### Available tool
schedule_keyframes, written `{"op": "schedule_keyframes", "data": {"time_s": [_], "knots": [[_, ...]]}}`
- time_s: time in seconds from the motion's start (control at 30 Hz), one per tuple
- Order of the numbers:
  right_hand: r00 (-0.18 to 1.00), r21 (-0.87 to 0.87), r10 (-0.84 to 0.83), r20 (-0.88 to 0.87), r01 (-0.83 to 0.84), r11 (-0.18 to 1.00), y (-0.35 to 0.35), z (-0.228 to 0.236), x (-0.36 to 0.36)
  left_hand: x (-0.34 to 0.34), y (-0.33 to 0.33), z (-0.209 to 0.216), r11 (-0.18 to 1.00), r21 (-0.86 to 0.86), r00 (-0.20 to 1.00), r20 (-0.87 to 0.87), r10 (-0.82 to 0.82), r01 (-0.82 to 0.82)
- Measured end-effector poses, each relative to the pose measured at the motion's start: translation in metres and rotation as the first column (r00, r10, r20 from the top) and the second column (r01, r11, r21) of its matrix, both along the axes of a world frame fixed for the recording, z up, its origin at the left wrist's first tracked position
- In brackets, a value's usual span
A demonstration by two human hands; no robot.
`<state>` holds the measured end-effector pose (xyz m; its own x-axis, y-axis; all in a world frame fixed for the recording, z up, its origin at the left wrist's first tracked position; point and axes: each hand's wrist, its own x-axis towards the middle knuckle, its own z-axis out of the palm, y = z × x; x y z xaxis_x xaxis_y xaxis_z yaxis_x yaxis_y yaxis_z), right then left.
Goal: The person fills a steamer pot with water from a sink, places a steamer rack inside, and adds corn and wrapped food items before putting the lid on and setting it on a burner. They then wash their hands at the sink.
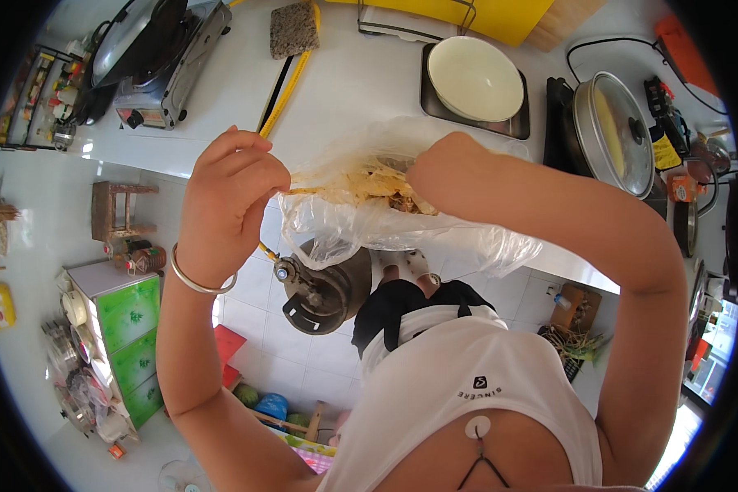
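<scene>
A clear plastic bag (pixel 328 225) hangs over the counter's front edge, its film crumpled and spread wide. Orange-brown sauce coats its inside, and some darker food pieces (pixel 400 202) show near the middle. At the bag's left side my left hand (pixel 242 172) is closed, thumb and fingers pinching a stained corner of the plastic. My right hand (pixel 448 170) is curled into a fist on the bag's upper right part, back of the hand upward. Its fingertips are hidden, but the plastic gathers around them.
Behind the bag, a cream bowl (pixel 476 78) sits on a dark tray. To the right stands a glass-lidded pan (pixel 615 135). A portable stove (pixel 168 74) with a wok is at the far left, near a stone slab (pixel 294 31). Below the counter stands a gas cylinder (pixel 336 287).
</scene>
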<state>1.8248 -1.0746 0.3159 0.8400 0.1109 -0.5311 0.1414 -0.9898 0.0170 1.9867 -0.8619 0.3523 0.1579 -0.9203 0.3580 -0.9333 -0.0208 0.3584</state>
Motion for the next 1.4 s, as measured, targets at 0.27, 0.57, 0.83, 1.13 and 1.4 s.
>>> {"op": "schedule_keyframes", "data": {"time_s": [0.27,0.57,0.83,1.13,1.4], "knots": [[0.997,0.085,-0.071,-0.039,0.074,0.994,-0.018,0.018,0.021,0.004,0.005,-0.014,0.997,-0.077,0.958,-0.284,-0.052,0.031],[0.942,-0.088,0.082,-0.325,-0.117,0.989,0.003,-0.014,0.016,0.0,0.005,-0.001,0.995,0.043,0.962,-0.261,-0.078,0.092],[0.983,-0.052,0.118,-0.139,-0.126,0.991,0.013,0.087,-0.047,-0.014,0.018,0.009,0.978,0.207,0.994,0.106,0.008,-0.03],[0.972,-0.343,0.001,-0.234,-0.084,0.935,-0.008,0.086,-0.102,-0.011,0.032,-0.002,0.957,0.246,0.957,0.279,0.083,-0.155],[0.997,-0.429,-0.015,0.081,0.048,0.902,-0.02,0.083,-0.117,-0.007,0.033,0.0,0.952,0.241,0.93,0.356,0.093,-0.188]]}}
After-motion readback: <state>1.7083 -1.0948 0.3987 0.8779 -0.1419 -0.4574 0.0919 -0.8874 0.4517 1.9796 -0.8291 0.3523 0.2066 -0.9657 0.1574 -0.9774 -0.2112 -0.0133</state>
